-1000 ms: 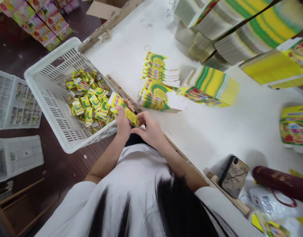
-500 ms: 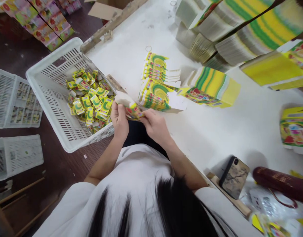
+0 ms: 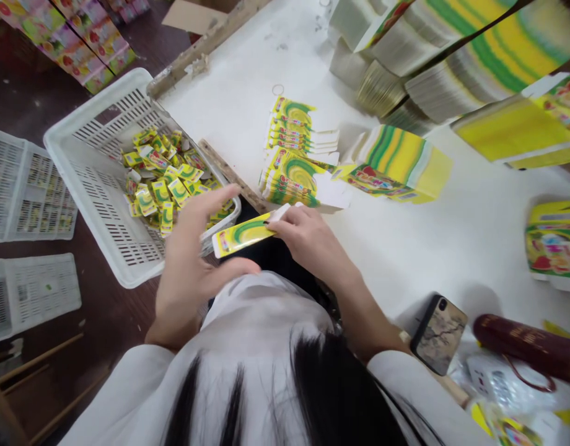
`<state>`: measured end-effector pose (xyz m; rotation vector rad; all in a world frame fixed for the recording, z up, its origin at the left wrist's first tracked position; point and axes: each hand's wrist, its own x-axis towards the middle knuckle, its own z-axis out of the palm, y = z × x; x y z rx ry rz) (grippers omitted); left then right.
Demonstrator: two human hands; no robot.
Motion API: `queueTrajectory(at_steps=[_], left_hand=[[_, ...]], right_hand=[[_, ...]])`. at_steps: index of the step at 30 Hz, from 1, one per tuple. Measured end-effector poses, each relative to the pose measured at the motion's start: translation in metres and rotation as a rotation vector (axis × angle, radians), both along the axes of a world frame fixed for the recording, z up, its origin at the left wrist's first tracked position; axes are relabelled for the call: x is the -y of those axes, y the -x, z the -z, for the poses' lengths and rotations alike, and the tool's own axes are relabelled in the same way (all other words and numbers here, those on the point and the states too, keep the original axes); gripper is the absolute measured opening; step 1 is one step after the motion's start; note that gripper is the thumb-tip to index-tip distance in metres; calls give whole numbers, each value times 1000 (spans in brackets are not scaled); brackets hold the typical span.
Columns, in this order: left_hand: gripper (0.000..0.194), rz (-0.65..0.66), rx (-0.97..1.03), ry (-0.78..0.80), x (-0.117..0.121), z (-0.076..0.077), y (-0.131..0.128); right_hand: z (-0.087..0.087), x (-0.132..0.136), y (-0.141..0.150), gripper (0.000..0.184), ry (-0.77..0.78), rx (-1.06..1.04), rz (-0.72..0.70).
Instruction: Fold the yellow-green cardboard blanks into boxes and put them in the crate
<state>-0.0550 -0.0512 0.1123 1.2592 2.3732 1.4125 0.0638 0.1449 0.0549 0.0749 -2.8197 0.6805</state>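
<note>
My right hand (image 3: 308, 238) pinches one end of a flat yellow-and-green carton (image 3: 243, 233) and holds it level above my lap. My left hand (image 3: 189, 269) is spread open just left of the carton, thumb under it and fingers above, not gripping it. Behind the left hand stands a white slatted basket (image 3: 85, 167) with several small folded yellow-green cartons (image 3: 166, 183) heaped inside. A stack of flat carton blanks (image 3: 292, 179) lies on the white table (image 3: 429, 248) just beyond my right hand.
More fanned blanks (image 3: 297, 127) and a bigger yellow-green box (image 3: 396, 164) lie farther back, with tall piles of blanks (image 3: 452, 62) at the far right. A phone (image 3: 439, 333) and a dark red tube (image 3: 521, 347) sit near the right. White baskets (image 3: 29, 192) stand on the floor at the left.
The carton was held folded in both hands by the basket. Now my left hand has let go and opened, and my right hand holds the carton out flat, lower and nearer my body.
</note>
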Motion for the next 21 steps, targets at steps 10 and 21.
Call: queueTrajectory(at_steps=[10, 21], left_hand=[[59, 100, 269, 288, -33, 75, -1], [80, 158, -63, -22, -34, 92, -18]], right_hand=[[20, 12, 1, 54, 622, -343, 325], [19, 23, 18, 63, 1763, 314, 54]])
